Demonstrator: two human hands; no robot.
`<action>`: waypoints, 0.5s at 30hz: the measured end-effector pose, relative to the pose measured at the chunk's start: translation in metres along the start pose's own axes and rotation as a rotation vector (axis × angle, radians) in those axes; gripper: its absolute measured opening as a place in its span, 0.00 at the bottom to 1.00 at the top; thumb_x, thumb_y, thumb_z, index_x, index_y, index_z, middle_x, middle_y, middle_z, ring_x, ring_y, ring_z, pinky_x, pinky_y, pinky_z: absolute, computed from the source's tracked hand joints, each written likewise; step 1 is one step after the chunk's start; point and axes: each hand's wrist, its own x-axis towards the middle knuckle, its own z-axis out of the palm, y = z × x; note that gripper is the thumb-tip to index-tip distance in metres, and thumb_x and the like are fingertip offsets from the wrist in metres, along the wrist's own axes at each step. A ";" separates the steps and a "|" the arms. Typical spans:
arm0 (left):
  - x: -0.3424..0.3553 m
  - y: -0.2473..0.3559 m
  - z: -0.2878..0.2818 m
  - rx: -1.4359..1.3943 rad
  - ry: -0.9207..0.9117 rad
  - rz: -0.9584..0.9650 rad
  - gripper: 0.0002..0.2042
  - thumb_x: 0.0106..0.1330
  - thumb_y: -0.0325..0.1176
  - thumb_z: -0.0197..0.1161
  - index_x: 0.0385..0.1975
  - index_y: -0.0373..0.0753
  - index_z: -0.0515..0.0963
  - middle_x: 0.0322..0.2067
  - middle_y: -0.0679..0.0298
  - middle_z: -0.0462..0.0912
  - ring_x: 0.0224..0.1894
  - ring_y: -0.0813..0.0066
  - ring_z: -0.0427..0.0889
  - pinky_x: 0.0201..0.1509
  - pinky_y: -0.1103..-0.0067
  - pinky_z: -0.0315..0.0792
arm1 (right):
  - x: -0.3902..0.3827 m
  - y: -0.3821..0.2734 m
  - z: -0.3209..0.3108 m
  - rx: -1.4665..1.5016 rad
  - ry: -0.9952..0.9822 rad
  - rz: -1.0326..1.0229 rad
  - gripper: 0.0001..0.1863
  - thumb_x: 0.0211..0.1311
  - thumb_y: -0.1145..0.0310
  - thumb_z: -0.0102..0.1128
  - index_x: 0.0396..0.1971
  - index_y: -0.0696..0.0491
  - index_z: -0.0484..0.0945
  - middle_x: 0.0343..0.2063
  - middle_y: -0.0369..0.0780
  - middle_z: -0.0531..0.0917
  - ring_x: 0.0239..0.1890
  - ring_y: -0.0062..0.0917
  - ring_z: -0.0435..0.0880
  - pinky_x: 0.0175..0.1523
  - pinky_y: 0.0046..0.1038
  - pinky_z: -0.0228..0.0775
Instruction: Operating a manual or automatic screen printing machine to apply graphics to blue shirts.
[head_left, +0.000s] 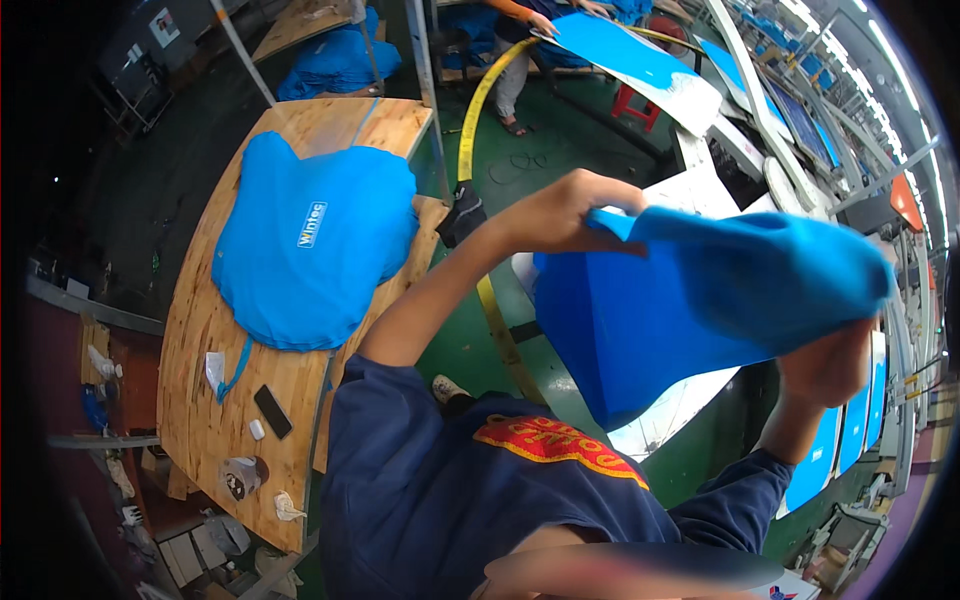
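A limp blue fabric piece hangs stretched between my two hands over a white board. My left hand is closed on its upper left edge, fingers pinching a fold. At the far right end, my right hand grips the same fabric from below; motion blurs it and the cloth hides part of its fingers. The fabric's lower left corner droops near the board's edge. To my left, a heap of similar blue fabric with a small white printed patch lies on a wooden table.
On the wooden table are a dark phone, a small white case and a clear bag. A yellow curved rail runs ahead. Another person stands at a blue-covered board. Metal frames and boards line the right.
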 end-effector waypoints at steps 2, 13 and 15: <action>-0.028 0.031 -0.023 0.069 0.178 -0.081 0.09 0.59 0.29 0.68 0.35 0.33 0.78 0.32 0.60 0.81 0.38 0.68 0.81 0.43 0.76 0.73 | 0.028 -0.012 0.013 -0.014 -0.235 -0.058 0.28 0.76 0.53 0.29 0.69 0.50 0.53 0.69 0.45 0.54 0.70 0.41 0.55 0.70 0.54 0.45; -0.230 0.126 -0.099 0.764 0.691 -0.420 0.13 0.50 0.22 0.64 0.37 0.35 0.77 0.36 0.59 0.81 0.41 0.61 0.81 0.45 0.73 0.74 | 0.178 -0.035 -0.093 0.002 -0.162 -0.167 0.23 0.75 0.60 0.34 0.62 0.58 0.62 0.60 0.46 0.69 0.62 0.35 0.67 0.67 0.41 0.56; -0.247 0.141 -0.099 0.829 0.777 -0.513 0.10 0.53 0.19 0.61 0.36 0.35 0.76 0.36 0.59 0.81 0.41 0.58 0.80 0.42 0.72 0.74 | 0.210 -0.035 -0.156 0.029 -0.120 -0.146 0.23 0.75 0.61 0.35 0.62 0.58 0.63 0.59 0.46 0.70 0.62 0.35 0.68 0.66 0.40 0.57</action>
